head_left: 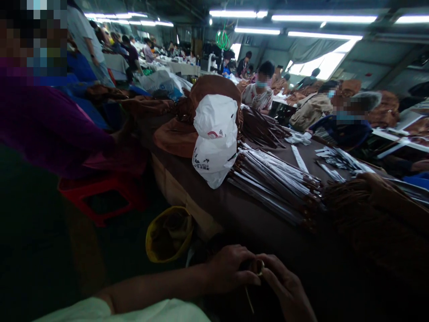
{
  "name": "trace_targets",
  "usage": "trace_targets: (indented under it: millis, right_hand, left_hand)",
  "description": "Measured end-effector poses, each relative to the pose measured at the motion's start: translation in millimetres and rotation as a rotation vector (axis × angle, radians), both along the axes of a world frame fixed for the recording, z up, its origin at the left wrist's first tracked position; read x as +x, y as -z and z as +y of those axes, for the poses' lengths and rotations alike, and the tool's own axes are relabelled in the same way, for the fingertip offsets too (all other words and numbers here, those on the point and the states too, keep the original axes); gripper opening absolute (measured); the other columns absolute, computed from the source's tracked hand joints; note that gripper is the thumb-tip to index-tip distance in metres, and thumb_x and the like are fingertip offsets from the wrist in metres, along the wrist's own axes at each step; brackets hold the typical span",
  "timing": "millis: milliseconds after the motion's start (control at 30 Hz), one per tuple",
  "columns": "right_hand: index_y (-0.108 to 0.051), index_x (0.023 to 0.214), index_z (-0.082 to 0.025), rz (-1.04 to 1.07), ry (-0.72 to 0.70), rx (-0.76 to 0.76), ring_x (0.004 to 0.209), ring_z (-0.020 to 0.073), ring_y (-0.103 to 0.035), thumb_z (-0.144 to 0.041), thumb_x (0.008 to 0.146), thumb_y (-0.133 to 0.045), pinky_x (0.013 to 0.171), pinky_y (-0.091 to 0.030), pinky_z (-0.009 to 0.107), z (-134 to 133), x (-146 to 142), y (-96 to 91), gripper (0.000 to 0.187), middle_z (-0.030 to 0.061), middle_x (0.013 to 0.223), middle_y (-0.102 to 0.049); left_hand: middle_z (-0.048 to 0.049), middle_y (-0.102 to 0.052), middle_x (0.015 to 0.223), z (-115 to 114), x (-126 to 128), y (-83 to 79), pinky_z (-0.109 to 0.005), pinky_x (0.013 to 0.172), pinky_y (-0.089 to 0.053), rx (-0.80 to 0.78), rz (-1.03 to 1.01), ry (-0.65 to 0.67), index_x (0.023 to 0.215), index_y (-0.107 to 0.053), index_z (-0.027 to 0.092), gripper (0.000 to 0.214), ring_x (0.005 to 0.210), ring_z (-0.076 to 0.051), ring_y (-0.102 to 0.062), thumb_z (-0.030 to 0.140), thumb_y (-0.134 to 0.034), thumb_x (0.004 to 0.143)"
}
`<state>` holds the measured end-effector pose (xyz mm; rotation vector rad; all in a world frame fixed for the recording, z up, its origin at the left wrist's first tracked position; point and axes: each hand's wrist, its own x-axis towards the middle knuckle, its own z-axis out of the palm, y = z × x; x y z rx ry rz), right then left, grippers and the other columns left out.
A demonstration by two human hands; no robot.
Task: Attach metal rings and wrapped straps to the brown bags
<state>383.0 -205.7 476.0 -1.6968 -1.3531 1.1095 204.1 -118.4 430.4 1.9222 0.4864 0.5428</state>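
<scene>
Close together at the table's near edge, my left hand [231, 267] and my right hand [281, 279] meet at a small gold-coloured ring [260, 267]. The fingers of my right hand pinch the ring. My left hand is closed, thumb against fingers, around something dark that I cannot make out in the shade. Below the hands hangs a thin, pale strip [249, 299]; its upper end is hidden. Nearby on the table lies a bundle of brown straps [278, 183] with white wrapping and metal ends.
White plastic bags [216, 138] and brown bag pieces [176, 136] sit on the brown table [214, 201]. More brown straps [368, 219] lie at right. A yellow-rimmed bin [150, 255] stands left on the floor, beyond it a red stool [100, 190] with a seated person in purple.
</scene>
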Motion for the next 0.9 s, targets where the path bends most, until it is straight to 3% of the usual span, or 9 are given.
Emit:
trace_targets:
  millis: [233, 333, 433, 533, 633, 767, 900]
  right_hand:
    - [-0.068, 0.107, -0.024, -0.036, -0.045, -0.049, 0.099, 0.0231, -0.065, -0.050, 0.084, -0.057, 0.085, -0.052, 0.027, 11.1, -7.8, -2.1, 0.036, 0.0053, 0.106, -0.070]
    - [-0.071, 0.104, -0.024, -0.040, -0.048, -0.103, 0.097, 0.0265, -0.066, -0.054, 0.078, -0.062, 0.085, -0.052, 0.031, 19.0, -7.9, -9.4, 0.041, 0.0067, 0.104, -0.072]
    - [-0.071, 0.105, -0.025, -0.093, 0.042, -0.120, 0.101, 0.0301, -0.065, -0.059, 0.071, -0.066, 0.087, -0.052, 0.036, 36.6, -2.9, -24.8, 0.048, 0.0081, 0.109, -0.071]
    - [-0.071, 0.102, -0.025, -0.266, 0.135, 0.002, 0.103, 0.0314, -0.063, -0.061, 0.071, -0.064, 0.088, -0.049, 0.038, 73.2, 4.7, -43.2, 0.048, 0.0085, 0.109, -0.071]
    - [-0.072, 0.098, -0.023, -0.517, 0.039, 0.121, 0.093, 0.0283, -0.067, -0.055, 0.080, -0.057, 0.079, -0.050, 0.036, 126.8, 10.1, -53.0, 0.039, 0.0088, 0.100, -0.073]
    - [-0.072, 0.094, -0.021, -0.771, 0.010, 0.195, 0.086, 0.0263, -0.066, -0.044, 0.085, -0.053, 0.076, -0.047, 0.036, 197.9, 9.0, -47.2, 0.031, 0.0087, 0.094, -0.073]
    - [-0.072, 0.096, -0.021, -0.892, -0.006, 0.274, 0.091, 0.0253, -0.062, -0.035, 0.087, -0.051, 0.079, -0.042, 0.035, 243.3, 4.1, -33.9, 0.026, 0.0094, 0.101, -0.069]
  left_hand:
    - [-0.0044, -0.057, 0.085, -3.4, -7.9, 1.0, -0.024, 0.072, -0.040, 0.065, -0.078, -0.023, 0.096, -0.056, 0.015, 0.045, 0.075, -0.014, -0.052, 0.054, -0.034, 0.092]
    - [-0.0034, -0.054, 0.077, -1.3, -7.0, 3.6, -0.023, 0.066, -0.038, 0.075, -0.117, -0.066, 0.086, -0.053, 0.016, 0.041, 0.069, -0.013, -0.049, 0.052, -0.033, 0.090]
    - [-0.0009, -0.050, 0.069, -0.1, -3.7, 7.2, -0.022, 0.058, -0.034, -0.005, -0.160, -0.102, 0.077, -0.051, 0.016, 0.038, 0.061, -0.011, -0.045, 0.051, -0.038, 0.086]
    - [0.0006, -0.047, 0.063, 0.1, -0.5, 9.0, -0.021, 0.054, -0.032, -0.042, -0.204, -0.101, 0.072, -0.052, 0.015, 0.033, 0.056, -0.009, -0.043, 0.046, -0.046, 0.082]
    - [0.0003, -0.048, 0.061, -0.5, 0.2, 8.5, -0.021, 0.054, -0.031, -0.033, -0.166, -0.109, 0.069, -0.054, 0.015, 0.027, 0.055, -0.009, -0.043, 0.041, -0.052, 0.078]
    - [-0.0003, -0.052, 0.064, -1.8, -4.3, 8.4, -0.021, 0.054, -0.032, -0.007, -0.059, -0.092, 0.074, -0.058, 0.015, 0.025, 0.057, -0.010, -0.045, 0.038, -0.053, 0.080]
    - [-0.0009, -0.058, 0.072, -0.7, -11.2, 15.8, -0.020, 0.060, -0.038, 0.018, -0.046, -0.015, 0.085, -0.060, 0.016, 0.026, 0.064, -0.011, -0.052, 0.040, -0.050, 0.086]
